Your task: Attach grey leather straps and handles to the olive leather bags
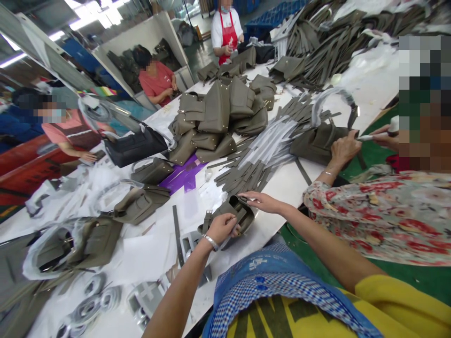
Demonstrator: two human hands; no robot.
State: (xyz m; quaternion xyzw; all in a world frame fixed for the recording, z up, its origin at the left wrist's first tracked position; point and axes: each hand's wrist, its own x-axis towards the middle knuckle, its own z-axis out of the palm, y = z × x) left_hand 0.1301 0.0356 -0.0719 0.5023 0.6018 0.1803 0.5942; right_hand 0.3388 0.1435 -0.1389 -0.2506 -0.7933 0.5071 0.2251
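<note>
Olive bag point(247, 219): right there on your bench point(287, 180), open side up!
Left hand point(221, 228): you're pinching the bag's strap-like piece.
Right hand point(264, 202): fingers at the rim, grip unclear.
Strips point(260, 155): piled just beyond.

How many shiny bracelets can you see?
2: a silver bracelet by the camera wearer's left hand, and a thinner one on the wrist beyond the flowery sleeve. More may be hidden on other people's wrists.
</note>
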